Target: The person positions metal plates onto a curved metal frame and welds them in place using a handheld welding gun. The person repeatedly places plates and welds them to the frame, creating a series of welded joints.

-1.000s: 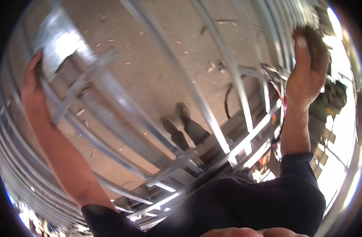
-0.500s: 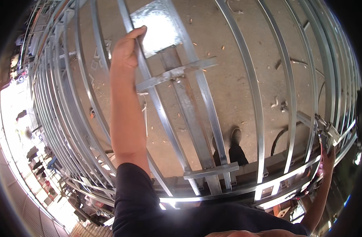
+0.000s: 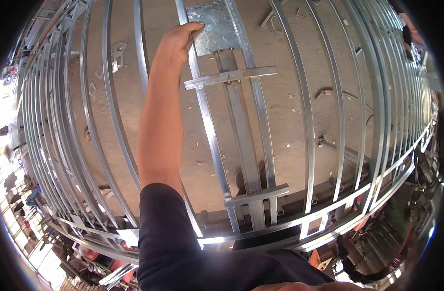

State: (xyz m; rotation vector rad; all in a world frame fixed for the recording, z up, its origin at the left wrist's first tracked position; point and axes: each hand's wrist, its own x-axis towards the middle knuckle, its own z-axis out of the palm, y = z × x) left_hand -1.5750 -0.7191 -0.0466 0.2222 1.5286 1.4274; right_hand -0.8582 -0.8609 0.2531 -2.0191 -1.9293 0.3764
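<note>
My left hand point(image 3: 177, 41) reaches far forward, its fingers closed round a shiny square metal bar point(image 3: 207, 119) with the thumb laid across the top. Beside the thumb lies a flat galvanised metal sheet point(image 3: 212, 31), partly behind the bars. A short metal crosspiece point(image 3: 246, 73) spans the held bar and its neighbour just nearer than the hand. Closer to me, a second crosspiece point(image 3: 258, 195) spans the same pair. Between them runs a wider, duller steel beam point(image 3: 241, 133). My right hand is out of sight.
Long parallel bars point(image 3: 302, 97) extend to both sides, joined near me by a bright edge rail point(image 3: 270, 232). Below, the brown floor point(image 3: 280, 116) carries scattered scraps and a bent piece point(image 3: 323, 92). Another person's orange-striped clothing point(image 3: 418, 38) shows at the far right.
My right hand, earlier at a tool on the right side of the frame, has left the picture. The view has shifted; my left hand remains on the same bar.
</note>
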